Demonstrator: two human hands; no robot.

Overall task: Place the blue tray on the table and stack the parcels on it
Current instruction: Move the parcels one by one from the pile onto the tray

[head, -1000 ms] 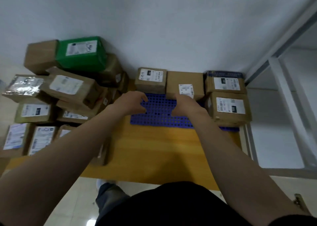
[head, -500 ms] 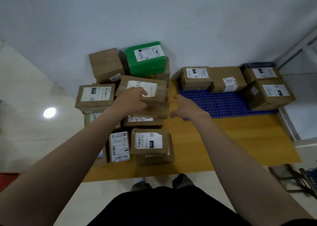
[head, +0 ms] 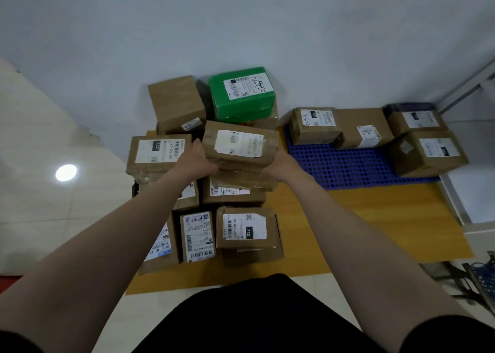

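Brown cardboard parcel (head: 239, 146) sits clamped between our left hand (head: 197, 157) and right hand (head: 281, 165), fingers wrapped under its ends, atop the heap on the wooden table (head: 375, 218). Farther right, the blue tray (head: 345, 165) lies flat, four parcels along its back and right edges. Green parcel (head: 242, 92) sits behind.

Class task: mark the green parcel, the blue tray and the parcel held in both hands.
green parcel (head: 242, 93): head view, top face.
blue tray (head: 345, 165): head view, bare perforated surface.
held parcel (head: 238, 145): head view, white label.
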